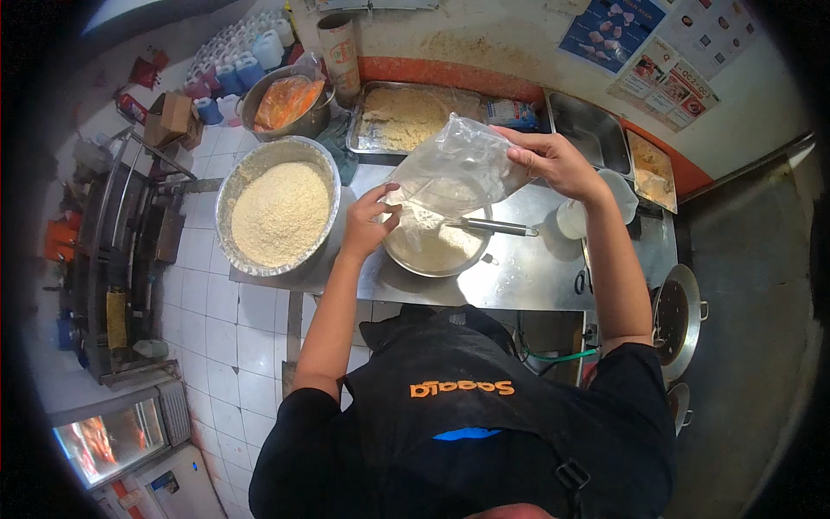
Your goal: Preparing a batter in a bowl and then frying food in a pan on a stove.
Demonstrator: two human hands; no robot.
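Observation:
A clear plastic bag (454,165) is stretched between my hands above a metal bowl (431,269). My right hand (554,159) grips its upper right end, and the fingers of my left hand (369,220) pinch its lower left edge. White flour (447,243) lies in the bowl, partly hidden by the bag. A whisk (496,226) rests in the flour with its metal handle over the bowl's right rim. Left of my left hand stands a large metal basin (224,227) heaped with pale, crumbly flour or breading (282,211).
Behind the bowl is a metal tray (356,133) of crumbs, beside a pot (285,126) holding orange contents in plastic. A white plastic jug (574,217) and scissors (581,279) lie near my right forearm. Pans of dark liquid (674,318) stand at the far right.

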